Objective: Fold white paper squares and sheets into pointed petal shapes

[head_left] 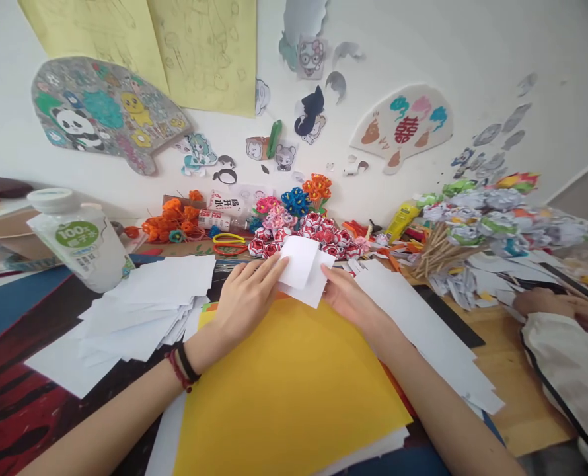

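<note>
paper [301,270] mid frame, above yellow sheet [289,390] | our left hand [247,297] pinches its left edge, right hand [347,297] its right | we think it is light, thin, bends and tears easily | best held by edges

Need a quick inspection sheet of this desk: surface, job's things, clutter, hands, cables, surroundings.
Surface: table, mostly covered by paper; yellow sheet lies under the hands.
Job's things: small white paper, partly folded, held between both hands.
Clutter: white paper pile at left, white bottle, paper flowers, flowers on sticks, paper strips at right.
Hands: left hand and right hand each pinch the small white paper by an edge.
Cables: nothing seen.
Surroundings: wall with cut-outs, stickers and yellow drawings; another person's sleeve at right.
</note>
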`<state>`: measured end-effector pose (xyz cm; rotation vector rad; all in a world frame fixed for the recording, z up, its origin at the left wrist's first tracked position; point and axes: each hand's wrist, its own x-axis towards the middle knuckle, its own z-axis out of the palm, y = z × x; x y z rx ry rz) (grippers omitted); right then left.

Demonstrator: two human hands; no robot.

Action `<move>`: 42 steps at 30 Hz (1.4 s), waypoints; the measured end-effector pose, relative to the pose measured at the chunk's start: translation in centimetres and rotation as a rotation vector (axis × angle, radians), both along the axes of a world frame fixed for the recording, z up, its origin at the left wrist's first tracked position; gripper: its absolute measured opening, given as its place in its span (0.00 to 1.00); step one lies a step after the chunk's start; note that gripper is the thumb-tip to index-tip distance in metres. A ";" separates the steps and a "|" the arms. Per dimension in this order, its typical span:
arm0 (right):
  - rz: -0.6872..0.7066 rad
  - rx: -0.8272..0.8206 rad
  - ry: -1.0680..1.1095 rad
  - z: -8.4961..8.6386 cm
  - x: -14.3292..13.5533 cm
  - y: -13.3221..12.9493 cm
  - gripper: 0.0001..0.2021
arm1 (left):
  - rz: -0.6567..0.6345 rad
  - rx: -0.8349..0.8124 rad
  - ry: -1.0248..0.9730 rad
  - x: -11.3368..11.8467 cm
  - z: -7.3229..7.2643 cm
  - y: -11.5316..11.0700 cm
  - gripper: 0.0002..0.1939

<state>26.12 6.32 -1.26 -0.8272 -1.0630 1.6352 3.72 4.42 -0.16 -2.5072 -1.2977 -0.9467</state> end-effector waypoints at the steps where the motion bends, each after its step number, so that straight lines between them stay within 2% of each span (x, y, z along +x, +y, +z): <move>1: -0.002 -0.001 -0.002 0.0 0.0 -0.1 0.15 | 0.018 -0.059 -0.068 0.0 0.0 0.1 0.22; 4: 0.004 0.017 0.016 0.2 0.2 -0.3 0.12 | 0.051 -0.304 -0.448 -0.1 0.3 0.6 0.18; 8: 0.016 0.108 -0.014 0.4 0.4 0.0 0.12 | -0.019 -0.571 -1.083 -0.4 0.8 1.6 0.15; 10: 0.015 0.141 -0.027 0.4 0.5 0.1 0.11 | -0.032 -0.666 -1.250 -0.6 1.1 2.0 0.16; 11: 0.009 0.148 -0.021 0.4 0.5 0.2 0.10 | -0.024 -0.698 -1.261 -0.8 1.1 2.2 0.18; 13: -0.008 0.152 0.013 0.5 0.4 0.2 0.10 | 0.053 -0.686 -1.150 -1.5 1.2 2.7 0.21; 16: -0.056 0.184 0.050 0.6 0.3 0.1 0.13 | 0.275 -0.431 -0.854 -2.6 1.2 3.4 0.31; 18: -0.081 0.214 0.008 0.8 0.3 -0.1 0.11 | 0.328 -0.252 -0.725 -2.9 1.4 3.4 0.34; 20: -0.090 0.233 -0.048 1.1 0.2 -0.3 0.10 | 0.245 -0.247 -0.681 -2.4 1.7 3.0 0.28; 22: -0.078 0.246 -0.075 1.3 0.1 -0.6 0.12 | 0.096 -0.403 -0.680 -1.3 2.1 2.1 0.24; 26: -0.001 0.269 -0.086 1.7 -0.3 -1.0 0.15 | -0.190 -0.766 -0.800 1.0 2.5 0.1 0.33; 29: 0.029 0.283 -0.086 1.7 -0.5 -1.2 0.16 | -0.340 -0.973 -0.952 1.7 2.8 -0.7 0.36; 32: 0.065 0.294 -0.083 1.6 -0.5 -1.2 0.16 | -0.383 -1.065 -1.052 1.7 3.2 -1.1 0.35; 36: 0.079 0.273 -0.157 1.3 -0.4 -1.1 0.17 | -0.344 -1.067 -1.138 1.5 3.3 -1.2 0.34; 42: -0.013 0.278 -0.410 0.1 -0.2 -0.3 0.20 | -0.296 -1.019 -1.258 0.9 1.5 -0.2 0.32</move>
